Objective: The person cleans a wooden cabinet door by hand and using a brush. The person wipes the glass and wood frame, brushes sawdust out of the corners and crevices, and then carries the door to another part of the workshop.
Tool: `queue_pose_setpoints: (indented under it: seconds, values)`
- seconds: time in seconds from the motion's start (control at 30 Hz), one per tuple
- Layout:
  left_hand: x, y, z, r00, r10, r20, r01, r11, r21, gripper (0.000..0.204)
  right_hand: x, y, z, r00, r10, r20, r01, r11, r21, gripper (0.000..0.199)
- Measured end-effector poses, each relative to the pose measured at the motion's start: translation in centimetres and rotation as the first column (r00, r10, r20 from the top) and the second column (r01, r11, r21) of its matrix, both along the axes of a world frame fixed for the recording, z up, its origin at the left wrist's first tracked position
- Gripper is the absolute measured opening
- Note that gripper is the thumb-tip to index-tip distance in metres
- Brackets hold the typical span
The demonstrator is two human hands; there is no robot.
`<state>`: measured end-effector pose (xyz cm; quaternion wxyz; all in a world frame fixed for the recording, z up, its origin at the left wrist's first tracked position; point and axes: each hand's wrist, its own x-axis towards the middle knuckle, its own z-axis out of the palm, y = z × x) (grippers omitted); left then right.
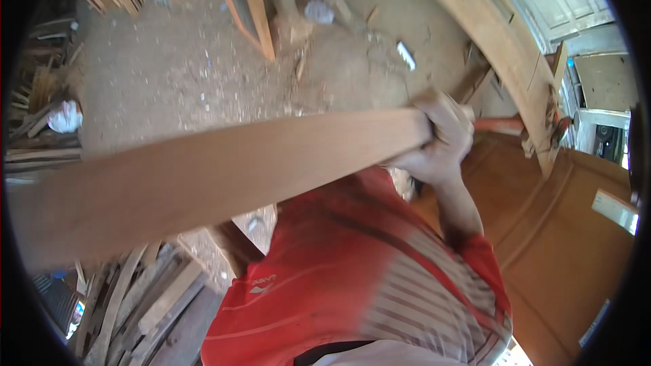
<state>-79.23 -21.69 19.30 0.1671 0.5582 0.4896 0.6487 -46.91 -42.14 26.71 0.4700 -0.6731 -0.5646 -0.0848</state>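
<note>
A long wooden plank (258,163) stretches across the view in front of my red and grey shirt. My right hand (441,132) is closed around its right end, fingers wrapped over the edge. The plank's left end is smeared by motion. Of my left arm (234,247) only a part shows below the plank; my left hand is hidden, so what it touches cannot be seen. Just beyond my right hand lies a red bar (498,124), seemingly apart from it.
A long wooden board (502,41) runs down the upper right to a broad brown panel (542,230). Scrap wood (149,298) is piled at the lower left. An upright wooden frame (261,20) stands ahead. A white object (406,55) lies on the dusty floor (156,88).
</note>
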Motion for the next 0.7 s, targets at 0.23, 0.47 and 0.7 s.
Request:
queue_pose_setpoints:
  seconds: [0.23,0.47,0.7]
  values:
    - [-14.4,3.0,4.9,0.973,0.229,0.0,-0.227,0.963,0.146,0.064,-12.7,13.9,0.8,0.829,0.545,-0.125,-0.533,0.838,0.121,0.09]
    - [-24.4,1.5,7.7,0.866,0.497,-0.051,-0.479,0.855,0.198,0.064,-22.1,23.7,0.8,0.586,0.803,-0.107,-0.774,0.594,0.218,0.076]
    - [-30.0,3.2,8.1,0.738,0.672,-0.064,-0.647,0.73,0.221,0.063,-29.0,33.9,1.6,0.371,0.928,-0.042,-0.894,0.369,0.252,0.074]
